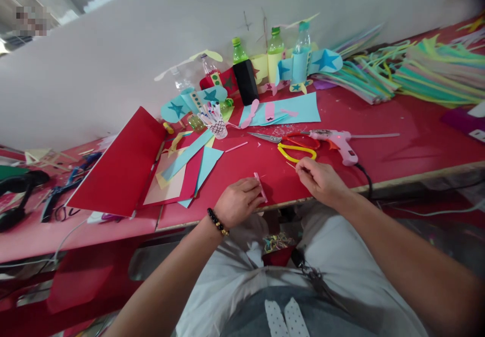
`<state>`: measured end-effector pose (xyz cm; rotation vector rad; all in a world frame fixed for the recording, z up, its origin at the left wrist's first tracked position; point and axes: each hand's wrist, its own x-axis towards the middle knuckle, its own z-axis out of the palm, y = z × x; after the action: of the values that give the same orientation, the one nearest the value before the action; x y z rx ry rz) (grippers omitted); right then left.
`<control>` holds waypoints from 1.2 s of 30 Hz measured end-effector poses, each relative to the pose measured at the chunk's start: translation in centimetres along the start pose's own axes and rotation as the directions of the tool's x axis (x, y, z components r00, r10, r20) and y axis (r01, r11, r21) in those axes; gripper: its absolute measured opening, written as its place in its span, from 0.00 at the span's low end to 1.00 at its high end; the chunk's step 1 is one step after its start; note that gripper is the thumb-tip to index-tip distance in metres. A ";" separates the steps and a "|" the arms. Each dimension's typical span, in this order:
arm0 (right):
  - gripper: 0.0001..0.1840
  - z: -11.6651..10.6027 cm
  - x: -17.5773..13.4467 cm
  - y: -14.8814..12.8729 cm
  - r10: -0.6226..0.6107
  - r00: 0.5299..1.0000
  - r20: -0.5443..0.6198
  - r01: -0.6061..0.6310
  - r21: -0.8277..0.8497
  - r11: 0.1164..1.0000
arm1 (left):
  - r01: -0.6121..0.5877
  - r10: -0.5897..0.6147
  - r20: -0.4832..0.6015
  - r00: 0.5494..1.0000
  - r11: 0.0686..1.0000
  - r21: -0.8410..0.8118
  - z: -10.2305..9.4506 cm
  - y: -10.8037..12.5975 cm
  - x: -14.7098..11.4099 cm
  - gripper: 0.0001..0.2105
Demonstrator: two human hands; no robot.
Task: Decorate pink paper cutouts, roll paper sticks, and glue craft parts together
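My left hand [239,201], with a beaded bracelet at the wrist, is at the table's front edge. Its closed fingers press a narrow pink paper strip [260,185] against the red tabletop; part of the strip is hidden under them. To the right, my right hand [322,179] pinches a thin, pale stick [290,165] whose tip points left. Just beyond that hand lie scissors [297,152] with yellow and red handles. A pink glue gun [335,142] rests on its side behind it, with a long glue stick sticking out of its back.
Coloured paper sheets [204,167] and an upright red folder [121,162] are on the left. Pens stand in a small cup [217,127]. Decorated bottles [301,56] and a black box-like object [246,82] line the wall. Bundled pipe cleaners [435,71] spread at the right.
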<state>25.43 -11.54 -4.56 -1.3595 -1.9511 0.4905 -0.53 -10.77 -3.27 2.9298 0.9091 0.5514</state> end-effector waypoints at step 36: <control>0.06 0.5 -0.9 0.3 -0.042 0.993 -0.114 0.030 -0.100 0.994 | 0.022 -0.021 0.035 0.999 1.000 -0.004 0.1 0.1 0.2 0.11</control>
<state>25.50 -12.21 -5.42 -1.3799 -1.9229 0.2950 -0.32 -10.76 -3.26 2.9127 0.9335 0.4982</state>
